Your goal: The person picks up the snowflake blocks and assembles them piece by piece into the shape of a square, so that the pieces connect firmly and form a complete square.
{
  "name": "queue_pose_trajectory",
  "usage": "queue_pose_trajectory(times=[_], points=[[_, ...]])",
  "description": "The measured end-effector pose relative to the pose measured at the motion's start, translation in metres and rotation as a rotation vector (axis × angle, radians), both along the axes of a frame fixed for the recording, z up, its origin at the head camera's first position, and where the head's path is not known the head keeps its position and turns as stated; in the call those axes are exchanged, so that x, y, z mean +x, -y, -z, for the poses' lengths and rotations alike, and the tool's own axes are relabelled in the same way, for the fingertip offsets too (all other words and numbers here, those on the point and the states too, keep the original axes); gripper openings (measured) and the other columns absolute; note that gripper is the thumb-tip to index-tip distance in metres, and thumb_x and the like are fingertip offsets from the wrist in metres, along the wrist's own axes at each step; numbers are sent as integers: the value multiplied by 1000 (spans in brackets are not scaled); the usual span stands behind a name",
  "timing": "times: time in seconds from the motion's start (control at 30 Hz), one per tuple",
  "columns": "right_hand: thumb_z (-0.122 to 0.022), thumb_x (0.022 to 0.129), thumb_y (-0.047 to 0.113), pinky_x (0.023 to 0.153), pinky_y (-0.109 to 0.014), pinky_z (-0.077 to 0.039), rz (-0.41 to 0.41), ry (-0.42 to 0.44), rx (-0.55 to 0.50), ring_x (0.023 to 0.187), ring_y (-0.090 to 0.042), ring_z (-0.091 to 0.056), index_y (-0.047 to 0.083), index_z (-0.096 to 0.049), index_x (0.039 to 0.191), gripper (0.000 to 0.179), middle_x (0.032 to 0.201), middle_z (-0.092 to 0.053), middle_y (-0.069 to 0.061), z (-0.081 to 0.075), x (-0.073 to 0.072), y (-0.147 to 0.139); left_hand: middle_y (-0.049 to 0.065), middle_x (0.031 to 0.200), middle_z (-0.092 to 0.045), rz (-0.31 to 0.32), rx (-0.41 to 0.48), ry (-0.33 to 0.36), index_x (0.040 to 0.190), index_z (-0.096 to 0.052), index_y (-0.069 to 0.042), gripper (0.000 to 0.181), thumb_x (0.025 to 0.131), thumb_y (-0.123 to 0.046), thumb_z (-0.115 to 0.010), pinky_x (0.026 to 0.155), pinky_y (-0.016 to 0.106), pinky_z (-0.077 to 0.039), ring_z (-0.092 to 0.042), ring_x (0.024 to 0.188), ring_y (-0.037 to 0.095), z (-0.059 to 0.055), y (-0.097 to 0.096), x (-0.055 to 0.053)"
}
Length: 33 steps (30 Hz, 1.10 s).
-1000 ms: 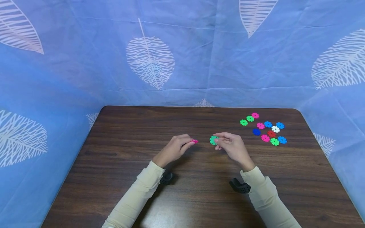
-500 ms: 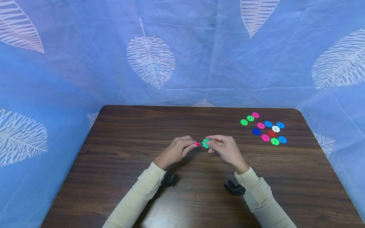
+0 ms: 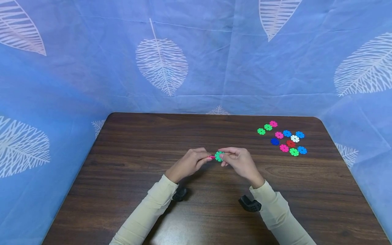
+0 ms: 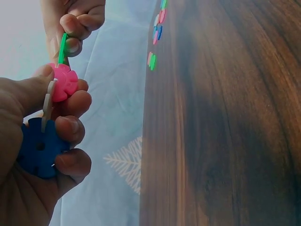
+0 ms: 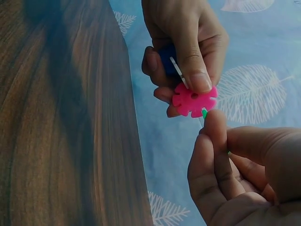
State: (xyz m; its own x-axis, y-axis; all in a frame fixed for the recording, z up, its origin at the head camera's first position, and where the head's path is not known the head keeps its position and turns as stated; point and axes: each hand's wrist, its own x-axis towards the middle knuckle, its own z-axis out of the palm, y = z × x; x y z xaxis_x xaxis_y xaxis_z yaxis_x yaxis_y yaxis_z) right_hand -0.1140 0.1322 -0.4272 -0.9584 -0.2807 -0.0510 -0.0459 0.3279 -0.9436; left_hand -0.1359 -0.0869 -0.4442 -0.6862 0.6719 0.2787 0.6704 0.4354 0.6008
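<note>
My left hand grips a short chain of notched plastic discs. In the left wrist view the chain runs from a blue disc against the palm, through a white disc seen edge-on, to a pink disc under the thumb. Opposite it, my right hand pinches a green disc between thumb and fingers. The green disc stands crosswise to the pink one, its edge at a notch in the pink rim. Fingers hide most of the green disc in the right wrist view; how deep it sits I cannot tell.
Several loose notched discs lie flat at the table's back right, among them a white disc, a red disc and a dark blue disc. The brown table ends at a blue leaf-patterned cloth behind.
My right hand has moved left with the green disc, bringing it from a gap away up against the pink disc. My left hand has shifted only slightly.
</note>
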Motion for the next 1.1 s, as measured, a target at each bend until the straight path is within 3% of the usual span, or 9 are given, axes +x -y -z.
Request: queue_pose_trajectory(times=[0.23, 0.4, 0.67, 0.9, 1.1], points=[[-59, 94, 13, 72, -34, -58, 7, 11, -22, 67, -10, -66, -6, -61, 118, 31, 89, -68, -28, 1, 1, 3, 0, 85, -63, -3, -6, -4, 107, -71, -9, 20, 96, -15, -55, 56, 13, -41, -43, 61, 2, 0, 1, 1], [-59, 93, 11, 71, -35, -58, 19, 8, -36, 68, -14, -68, -7, -61, 117, 30, 91, -68, -30, 1, 0, 5, 5, 83, -63, -13, -12, 10, 105, -71, -9, 19, 96, -15, -55, 54, 13, -39, -41, 60, 3, -1, 2, 1], [-61, 92, 12, 70, -34, -58, 33, -5, -29, 66, -8, -66, -7, -61, 117, 31, 93, -70, -23, 1, 1, 6, 8, 84, -64, -19, -11, 16, 105, -71, -7, 20, 95, -16, -56, 54, 13, -40, -43, 61, 4, -1, 1, 2], [-62, 92, 17, 70, -32, -58, 34, 0, -30, 70, -21, -69, -7, -61, 117, 35, 92, -69, -26, 3, 2, 6, 3, 79, -60, -11, -7, -22, 102, -71, -7, 18, 95, -15, -55, 53, 13, -39, -40, 59, 3, 1, 1, 2], [-62, 92, 18, 68, -28, -57, 10, -10, -28, 69, -20, -69, -8, -61, 117, 36, 90, -69, -27, 4, 2, 8, 1, 76, -56, -1, -3, -30, 101, -70, -5, 22, 97, -17, -53, 52, 13, -37, -38, 58, 2, 0, 0, 3]])
